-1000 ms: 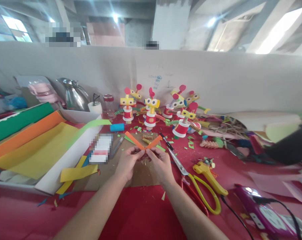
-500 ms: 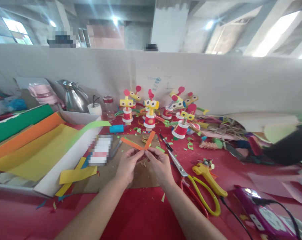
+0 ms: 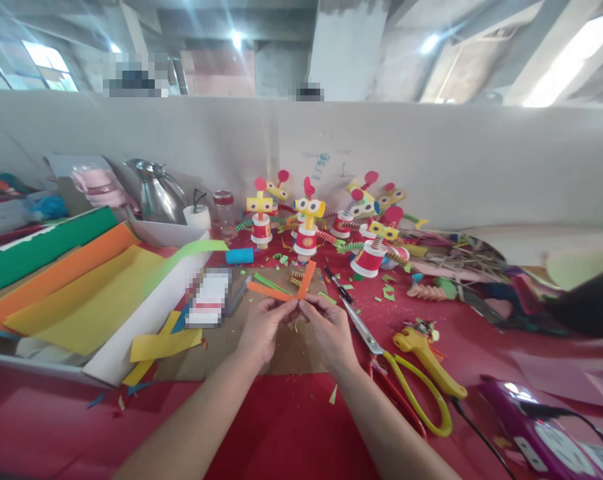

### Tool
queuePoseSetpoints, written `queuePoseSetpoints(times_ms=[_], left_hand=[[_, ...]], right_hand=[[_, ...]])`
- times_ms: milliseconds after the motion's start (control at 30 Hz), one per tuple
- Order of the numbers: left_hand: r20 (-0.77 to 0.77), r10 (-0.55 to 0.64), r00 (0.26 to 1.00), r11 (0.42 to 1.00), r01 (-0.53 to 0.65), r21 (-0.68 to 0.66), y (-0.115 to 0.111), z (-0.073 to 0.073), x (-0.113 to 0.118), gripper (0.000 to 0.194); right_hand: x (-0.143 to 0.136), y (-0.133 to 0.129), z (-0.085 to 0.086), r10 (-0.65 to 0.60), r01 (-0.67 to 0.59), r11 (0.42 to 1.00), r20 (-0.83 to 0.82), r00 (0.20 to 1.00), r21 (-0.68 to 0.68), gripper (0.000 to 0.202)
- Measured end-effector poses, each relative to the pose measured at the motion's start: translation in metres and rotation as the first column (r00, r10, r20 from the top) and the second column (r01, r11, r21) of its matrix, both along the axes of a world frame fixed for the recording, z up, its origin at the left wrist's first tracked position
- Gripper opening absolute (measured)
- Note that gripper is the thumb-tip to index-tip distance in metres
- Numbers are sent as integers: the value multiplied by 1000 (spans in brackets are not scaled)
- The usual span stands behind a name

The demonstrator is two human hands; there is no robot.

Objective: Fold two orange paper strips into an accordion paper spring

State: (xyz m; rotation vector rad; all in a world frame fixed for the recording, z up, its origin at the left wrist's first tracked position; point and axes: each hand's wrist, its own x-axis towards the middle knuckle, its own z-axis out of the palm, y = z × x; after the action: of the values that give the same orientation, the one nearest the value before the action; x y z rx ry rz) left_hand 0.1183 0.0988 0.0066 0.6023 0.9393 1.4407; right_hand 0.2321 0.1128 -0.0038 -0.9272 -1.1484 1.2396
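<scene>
Pinching the joined ends of two narrow orange paper strips (image 3: 286, 287), the left hand (image 3: 264, 328) and the right hand (image 3: 330, 330) meet fingertip to fingertip above a brown cardboard work mat (image 3: 231, 340) on the red table covering (image 3: 291, 427). Both hands are pressed closed on the paper. One strip runs left and nearly flat; the other rises to the right, so the pair forms a V from the pinch point. The fold itself is hidden behind the fingertips, so whether the ends overlap squarely cannot be confirmed.

Yellow-handled scissors (image 3: 406, 373) lie just right of the right hand, blades pointing away toward a row of paper-cup figures with coiled paper arms (image 3: 331, 223). A tray of coloured paper sheets (image 3: 76, 293) sits well to the left.

Assessment: the work appears to be a crossed fold at the strip ends. Sound practice would be to keep the strips at a right angle, crease each fold firmly against the thumb, and hold the edges flush so the folds stack evenly.
</scene>
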Motion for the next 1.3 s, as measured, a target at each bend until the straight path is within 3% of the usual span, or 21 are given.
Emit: queuePoseSetpoints(times_ms=[167,333,500,800,1000,1200,1300], left_hand=[[12,32,999,995,-34,94,-1,-2,4,22],[29,54,998,996,-56,66,-2,-1,7,27],[21,87,996,996,-88,21,-3,-1,8,32],[-3,103,995,994,-103,25,-3,-5,10,28],[-60,143,988,989,-141,33,-1,-10,10,25],[-37,140,989,988,-138,69,-2,-10,11,23],[-44,118,992,992,-116,55,-2,-11,10,23]], right_hand=[[-1,-1,1,-4,3,1000,8,1000,5,19],[1,0,-6,2,-6,999,73,997,46,22],[1,1,-7,-73,69,997,103,992,36,19],[-1,-1,0,-35,27,995,-77,996,-99,16],[-2,-1,-2,-3,-3,995,-64,998,-100,17],[-1,-1,-2,-62,64,998,80,995,-17,17],[0,-2,-1,-71,72,997,72,995,-19,16]])
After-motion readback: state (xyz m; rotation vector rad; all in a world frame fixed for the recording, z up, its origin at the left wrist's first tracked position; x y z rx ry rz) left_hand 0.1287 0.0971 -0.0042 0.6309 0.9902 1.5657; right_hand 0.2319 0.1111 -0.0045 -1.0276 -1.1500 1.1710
